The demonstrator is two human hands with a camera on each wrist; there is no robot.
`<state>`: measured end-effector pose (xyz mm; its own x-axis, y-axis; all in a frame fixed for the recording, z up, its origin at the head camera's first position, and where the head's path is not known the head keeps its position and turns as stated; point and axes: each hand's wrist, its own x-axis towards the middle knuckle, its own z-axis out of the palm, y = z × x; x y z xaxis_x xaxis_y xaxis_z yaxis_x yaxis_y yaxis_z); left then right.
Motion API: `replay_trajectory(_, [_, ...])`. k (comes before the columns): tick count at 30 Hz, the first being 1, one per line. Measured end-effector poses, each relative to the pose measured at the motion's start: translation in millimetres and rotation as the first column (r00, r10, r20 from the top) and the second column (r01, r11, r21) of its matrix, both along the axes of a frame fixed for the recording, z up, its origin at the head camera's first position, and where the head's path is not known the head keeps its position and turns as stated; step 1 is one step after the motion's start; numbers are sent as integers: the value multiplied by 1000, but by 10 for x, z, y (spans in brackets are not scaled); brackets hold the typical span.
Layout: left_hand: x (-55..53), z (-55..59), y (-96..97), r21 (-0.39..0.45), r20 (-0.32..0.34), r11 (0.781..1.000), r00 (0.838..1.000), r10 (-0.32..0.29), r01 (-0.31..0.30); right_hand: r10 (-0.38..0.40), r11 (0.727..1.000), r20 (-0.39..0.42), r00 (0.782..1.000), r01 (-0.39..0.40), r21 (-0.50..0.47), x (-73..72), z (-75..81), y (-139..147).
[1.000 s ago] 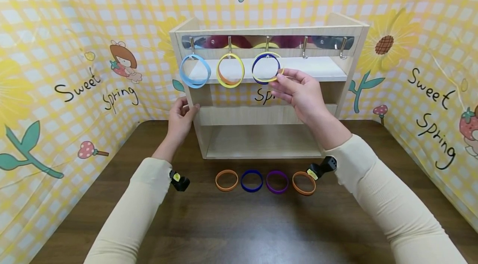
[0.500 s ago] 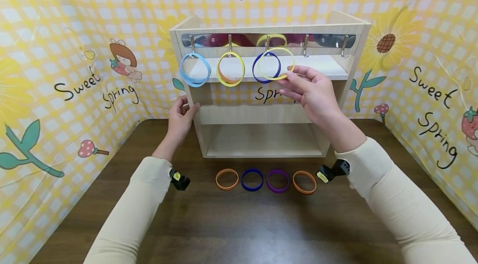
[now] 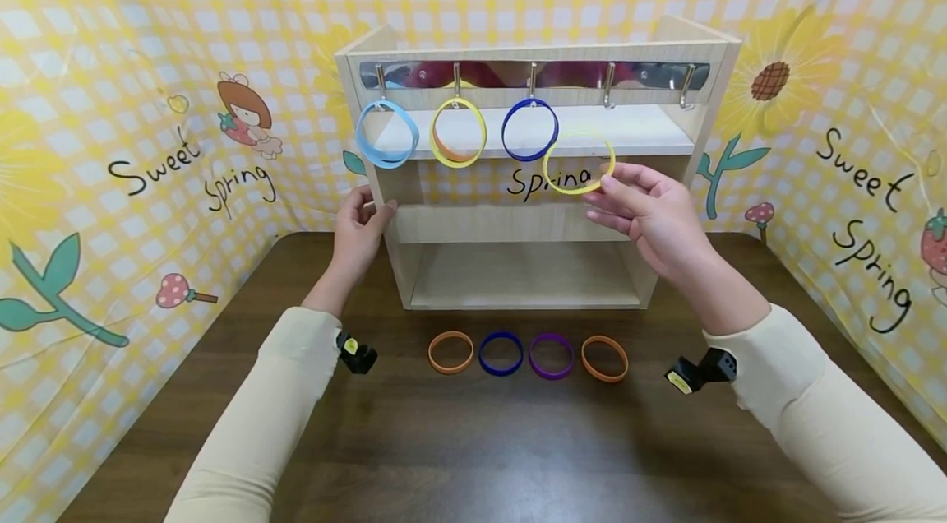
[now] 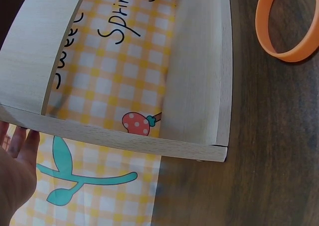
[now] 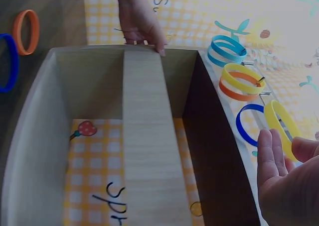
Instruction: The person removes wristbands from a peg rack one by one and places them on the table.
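In the head view my right hand [image 3: 654, 219] pinches a thin yellow silicone wristband [image 3: 579, 192] between thumb and fingers. The band hangs in front of the wooden shelf [image 3: 518, 225], below and right of a dark blue wristband [image 3: 529, 158] on the middle hook. My left hand [image 3: 358, 231] holds the shelf's left side panel, thumb at its front edge; the left wrist view shows fingers [image 4: 29, 149] against the panel's outside. Light blue wristbands [image 3: 386, 164] hang on the leftmost hook. A yellow wristband [image 3: 484, 132] and an orange wristband [image 5: 232, 92] share the second.
A metal strip [image 3: 570, 74] carries the hooks; the two right ones [image 3: 610, 87] bear no band. On the table before the shelf lie an orange band [image 3: 450, 372], a blue band [image 3: 501, 373], a purple band [image 3: 551, 376] and another orange band [image 3: 604, 379]. Printed cloth [image 3: 148, 30] surrounds the table.
My right hand has drawn the yellow wristband right and downward, away from the blue band on the middle hook. My left hand has stayed on the shelf's side.
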<state>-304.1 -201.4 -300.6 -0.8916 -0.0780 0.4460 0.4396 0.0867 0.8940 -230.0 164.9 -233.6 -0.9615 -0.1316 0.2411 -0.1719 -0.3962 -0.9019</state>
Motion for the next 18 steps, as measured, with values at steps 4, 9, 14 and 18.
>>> replay_trajectory(4, [-6, 5, -1, 6, 2, 1000, 1000, 0, 0, -4, 999, 12, 1000, 3, 41, 56, -103, 93])
replay_trajectory(9, [-1, 20, 4, 2, 5, 1000, 1000, 11, -11, 7, 998, 28, 1000, -8, 62, 111, -251, 211])
replay_trajectory(14, [2, 19, 5, -2, -1, 1000, 1000, 10, -10, 14, 995, 49, 999, -19, 94, 163, -409, 318])
replay_trajectory(18, [7, 14, 4, 2, 2, 1000, 1000, 8, -8, 17, 993, 79, 997, -26, 116, 204, -521, 401])
